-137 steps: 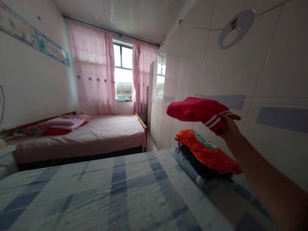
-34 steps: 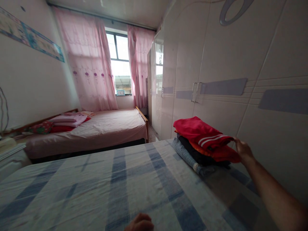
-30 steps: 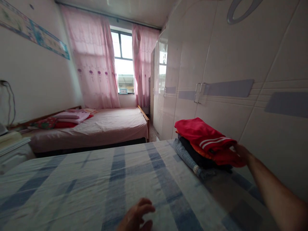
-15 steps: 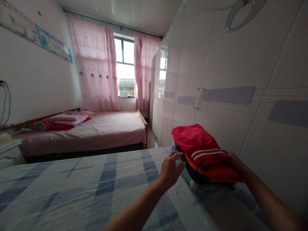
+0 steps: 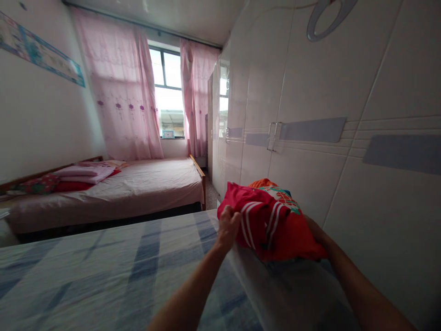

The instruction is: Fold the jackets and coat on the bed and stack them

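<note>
My left hand (image 5: 228, 226) is closed on the left edge of a red garment with white stripes (image 5: 257, 216), its thumb and fingers pinching the cloth. Under and behind it lies an orange garment (image 5: 299, 234) with a green and white print on its upper part. At the right side of this pile is my right hand (image 5: 315, 230), touching the orange cloth; its fingers are hidden behind the fabric. Whatever lies beneath the two garments is mostly covered. The pile rests on a bed with a blue and white checked sheet (image 5: 113, 276).
A tall white wardrobe (image 5: 310, 92) with metal handles stands close on the right. Across the room is a second bed (image 5: 155, 184) with a pink sheet and folded bedding (image 5: 81, 174). Pink curtains (image 5: 117, 92) hang beside the window.
My left hand has gone from open beside the pile to gripping the red garment. That garment has shifted left, uncovering the printed orange one. The view has turned slightly right.
</note>
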The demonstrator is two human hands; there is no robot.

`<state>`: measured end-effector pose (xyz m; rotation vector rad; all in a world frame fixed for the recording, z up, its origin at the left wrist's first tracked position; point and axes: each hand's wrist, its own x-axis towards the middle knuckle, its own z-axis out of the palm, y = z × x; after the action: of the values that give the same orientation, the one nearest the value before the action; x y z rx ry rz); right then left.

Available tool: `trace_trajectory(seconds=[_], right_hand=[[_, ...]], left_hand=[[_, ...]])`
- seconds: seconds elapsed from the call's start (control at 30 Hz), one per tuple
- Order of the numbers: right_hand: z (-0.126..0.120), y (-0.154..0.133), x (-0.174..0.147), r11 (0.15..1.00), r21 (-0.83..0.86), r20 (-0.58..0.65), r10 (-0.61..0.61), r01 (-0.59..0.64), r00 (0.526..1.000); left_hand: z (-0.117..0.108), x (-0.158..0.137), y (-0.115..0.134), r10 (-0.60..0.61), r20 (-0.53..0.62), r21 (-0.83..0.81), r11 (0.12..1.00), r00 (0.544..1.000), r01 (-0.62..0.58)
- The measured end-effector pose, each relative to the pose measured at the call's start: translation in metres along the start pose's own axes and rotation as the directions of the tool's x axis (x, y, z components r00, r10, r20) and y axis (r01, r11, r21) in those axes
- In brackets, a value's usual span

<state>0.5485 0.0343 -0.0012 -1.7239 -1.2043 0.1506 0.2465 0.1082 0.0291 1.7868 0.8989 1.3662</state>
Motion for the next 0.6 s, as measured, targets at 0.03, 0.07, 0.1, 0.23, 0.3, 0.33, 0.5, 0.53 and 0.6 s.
trace_trajectory(seconds=[0.03, 0.07, 0.1, 0.23, 0.3, 0.33, 0.5, 0.53, 0.6], right_hand=[[0.001, 0.002, -0.001, 1.000, 0.001, -0.018, 0.004, -0.004, 1.000], [0.001, 0.003, -0.002, 1.000, 0.011, -0.031, 0.008, -0.007, 0.999], [0.000, 0.003, -0.003, 1.000, 0.027, -0.039, 0.008, -0.007, 0.999], [0.003, -0.017, -0.015, 0.993, 0.115, 0.001, -0.004, 0.004, 1.000], [0.010, -0.042, -0.026, 0.984, 0.179, 0.034, 0.012, -0.018, 0.999], [0.015, -0.058, -0.033, 0.971, 0.236, 0.058, 0.036, -0.049, 0.998], [0.051, -0.160, -0.071, 0.825, 0.532, 0.153, 0.125, -0.188, 0.980], [0.058, -0.180, -0.077, 0.803, 0.567, 0.153, 0.115, -0.183, 0.982], [0.071, -0.214, -0.087, 0.751, 0.636, 0.170, 0.087, -0.177, 0.982]], left_hand=[[-0.020, 0.003, 0.004, -0.004, -0.048, -0.043, 0.999, 0.999, 0.002], [-0.043, 0.005, 0.010, -0.001, -0.097, -0.082, 0.997, 0.995, -0.007], [-0.068, 0.008, 0.016, 0.007, -0.151, -0.114, 0.993, 0.989, -0.025], [-0.168, 0.016, 0.044, 0.136, -0.253, 0.062, 0.990, 0.958, -0.124], [-0.207, 0.015, 0.056, 0.230, -0.223, 0.305, 0.939, 0.947, -0.156], [-0.223, 0.013, 0.062, 0.260, -0.254, 0.375, 0.915, 0.932, -0.153], [-0.271, -0.012, 0.096, 0.321, -0.593, 0.423, 0.905, 0.739, -0.053], [-0.276, -0.018, 0.102, 0.360, -0.580, 0.499, 0.866, 0.730, -0.031], [-0.284, -0.032, 0.114, 0.443, -0.543, 0.640, 0.768, 0.714, 0.010]])
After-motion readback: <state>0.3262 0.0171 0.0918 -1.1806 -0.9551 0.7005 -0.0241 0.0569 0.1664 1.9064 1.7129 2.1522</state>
